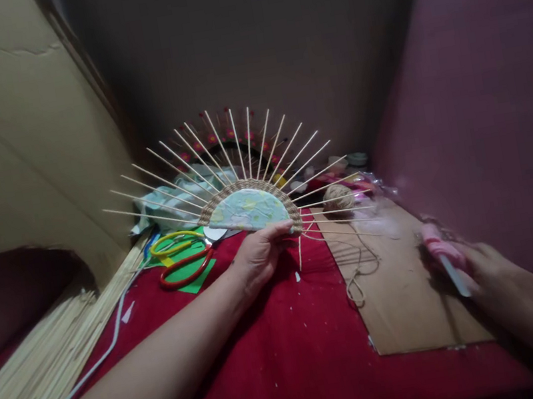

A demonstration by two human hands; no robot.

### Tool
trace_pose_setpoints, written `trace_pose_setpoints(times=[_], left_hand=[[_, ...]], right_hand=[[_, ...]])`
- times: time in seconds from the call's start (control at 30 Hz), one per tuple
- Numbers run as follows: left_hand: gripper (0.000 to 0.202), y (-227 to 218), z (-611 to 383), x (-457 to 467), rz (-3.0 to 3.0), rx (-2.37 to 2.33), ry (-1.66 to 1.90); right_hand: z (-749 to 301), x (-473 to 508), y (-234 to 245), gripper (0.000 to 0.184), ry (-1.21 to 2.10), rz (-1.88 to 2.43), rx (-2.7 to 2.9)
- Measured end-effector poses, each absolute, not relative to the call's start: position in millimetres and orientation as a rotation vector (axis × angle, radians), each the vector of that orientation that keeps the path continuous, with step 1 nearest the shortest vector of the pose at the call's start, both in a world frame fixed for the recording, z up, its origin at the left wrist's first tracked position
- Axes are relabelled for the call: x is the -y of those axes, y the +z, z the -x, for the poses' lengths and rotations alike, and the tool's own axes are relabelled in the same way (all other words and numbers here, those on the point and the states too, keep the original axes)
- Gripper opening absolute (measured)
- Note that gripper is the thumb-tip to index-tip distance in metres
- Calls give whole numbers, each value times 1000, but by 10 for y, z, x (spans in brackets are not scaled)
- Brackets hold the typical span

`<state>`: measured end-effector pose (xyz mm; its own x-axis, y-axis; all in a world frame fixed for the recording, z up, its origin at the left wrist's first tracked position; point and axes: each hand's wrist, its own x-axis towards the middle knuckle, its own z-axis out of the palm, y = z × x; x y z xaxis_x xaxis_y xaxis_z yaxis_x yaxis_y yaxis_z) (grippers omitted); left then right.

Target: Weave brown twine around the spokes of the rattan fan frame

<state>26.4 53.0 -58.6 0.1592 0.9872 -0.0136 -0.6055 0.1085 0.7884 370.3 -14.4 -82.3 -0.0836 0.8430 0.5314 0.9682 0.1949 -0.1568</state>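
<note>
My left hand (pixel 261 257) pinches the lower right edge of a half-round fan frame (pixel 248 209). Its centre is covered in pale blue-green patterned fabric, rimmed by a band of woven cord, with thin wooden sticks radiating outward. Out at the right, apart from the fan frame, my right hand (pixel 494 278) is closed around a pink glue gun (pixel 435 239); a whitish glue stick (pixel 455 276) juts from it. A loose tail of twine (pixel 355 280) trails from near the frame's right end onto a cardboard sheet.
Orange-and-yellow-handled scissors (pixel 184 270) lie on green paper (pixel 198 282) at left. A twine ball (pixel 338 199) rests on the cardboard sheet (pixel 404 299). Bundled sticks (pixel 45 369) and a white cord (pixel 116 338) run along the left. Red cloth (pixel 293 370) covers the surface.
</note>
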Motion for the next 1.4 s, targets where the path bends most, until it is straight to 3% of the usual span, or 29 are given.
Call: trace_pose_setpoints(times=[0.1, 0.23, 0.4, 0.47, 0.7, 0.97, 1.4], left_hand=[[4, -567, -276, -505, -744, -649, 1293], [4, -550, -296, -472, -752, -639, 1299], [4, -547, -318, -444, -766, -617, 1292], [5, -547, -322, -436, -762, -607, 1288], [8, -570, -330, -443, -762, -596, 1298], [11, -655, -347, -470, -830, -597, 1244], [11, -629, -377, -404, -870, -657, 1226]], right_hand=[[-3814, 137, -830, 44, -407, 1902, 2068], [-3599, 239, -555, 27, -432, 1779, 2090], [-2622, 272, -303, 20, -192, 1169, 2230], [-2248, 183, -328, 22, -304, 1068, 2260], [-1877, -97, -452, 19, -700, 1113, 2155], [-1902, -176, -421, 20, -544, 955, 2068], [-1901, -222, -524, 18, -669, 1143, 1966]])
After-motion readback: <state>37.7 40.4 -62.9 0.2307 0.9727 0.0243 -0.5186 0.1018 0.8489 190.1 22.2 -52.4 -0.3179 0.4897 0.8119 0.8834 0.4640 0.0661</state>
